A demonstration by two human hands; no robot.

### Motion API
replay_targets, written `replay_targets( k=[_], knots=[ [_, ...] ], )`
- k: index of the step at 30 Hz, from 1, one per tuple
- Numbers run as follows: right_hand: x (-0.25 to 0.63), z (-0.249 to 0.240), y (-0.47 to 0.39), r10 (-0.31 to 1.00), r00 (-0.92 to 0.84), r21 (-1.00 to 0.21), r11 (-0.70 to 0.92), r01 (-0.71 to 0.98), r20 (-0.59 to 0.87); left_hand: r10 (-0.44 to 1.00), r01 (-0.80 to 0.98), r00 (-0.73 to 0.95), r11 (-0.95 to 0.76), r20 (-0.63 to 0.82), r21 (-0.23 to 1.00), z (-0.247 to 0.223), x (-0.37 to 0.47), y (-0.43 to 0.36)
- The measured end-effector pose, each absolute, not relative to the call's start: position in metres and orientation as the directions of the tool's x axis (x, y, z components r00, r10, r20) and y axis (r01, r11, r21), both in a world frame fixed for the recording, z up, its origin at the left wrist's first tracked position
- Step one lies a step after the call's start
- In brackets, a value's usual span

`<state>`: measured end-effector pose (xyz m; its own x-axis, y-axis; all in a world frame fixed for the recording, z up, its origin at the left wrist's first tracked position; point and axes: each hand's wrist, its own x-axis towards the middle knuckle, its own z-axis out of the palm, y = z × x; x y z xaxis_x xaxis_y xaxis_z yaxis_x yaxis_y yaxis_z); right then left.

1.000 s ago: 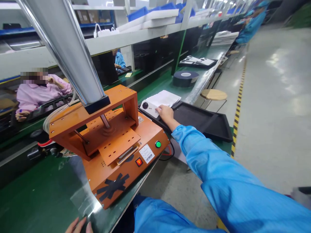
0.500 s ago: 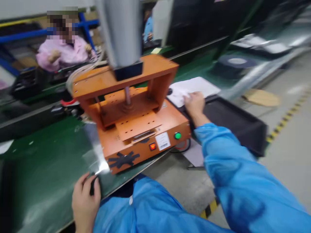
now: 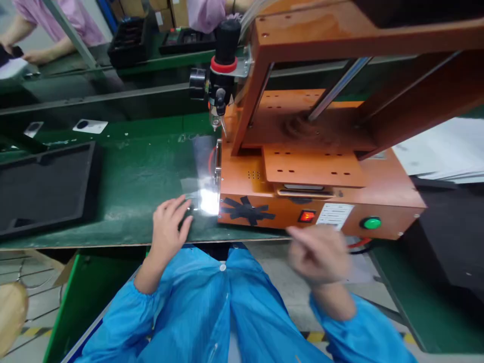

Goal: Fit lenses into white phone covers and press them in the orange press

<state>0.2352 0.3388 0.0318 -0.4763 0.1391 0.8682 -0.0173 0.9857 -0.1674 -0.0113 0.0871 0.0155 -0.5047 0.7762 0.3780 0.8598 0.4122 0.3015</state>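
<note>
Reaching over the green tabletop, just left of the frame's centre, the left hand has its fingers loosely bent and the thumb set apart; whether anything sits between them cannot be told. Lower right of centre, the right hand is blurred, one finger pointing left and the others curled; whether it grips anything cannot be told either. Just behind it in the frame, the orange press fills the upper right, its front bearing black tape strips, a lit red switch, a white label and a green button. A pale flat piece shows in the slot under its perforated plate. Farther out, a black tray lies at the left edge, a white plate with a dark circle beyond it, and pink sleeves show at upper left.
</note>
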Motion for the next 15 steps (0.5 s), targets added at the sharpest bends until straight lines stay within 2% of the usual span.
replay_targets(
  k=[3,7,11,15],
  knots=[
    [0.208,0.014,0.278,0.099,-0.632,-0.32,0.915,-0.246,0.769,0.895,0.925,-0.366,0.322,0.255,0.201,0.016,-0.001,0.076],
    [0.185,0.002,0.246,0.021,-0.735,-0.394,0.854,-0.339,0.678,0.865,0.904,-0.424,0.386,0.269,0.182,0.016,0.009,0.046],
    [0.171,-0.002,0.241,-0.021,-0.775,-0.421,0.83,-0.366,0.632,0.836,0.884,-0.454,0.38,0.307,0.271,0.02,0.006,0.026],
    [0.162,-0.005,0.24,-0.012,-0.783,-0.45,0.813,-0.369,0.622,0.676,0.774,-0.624,0.465,0.391,0.43,0.022,-0.011,0.029]
  ],
)
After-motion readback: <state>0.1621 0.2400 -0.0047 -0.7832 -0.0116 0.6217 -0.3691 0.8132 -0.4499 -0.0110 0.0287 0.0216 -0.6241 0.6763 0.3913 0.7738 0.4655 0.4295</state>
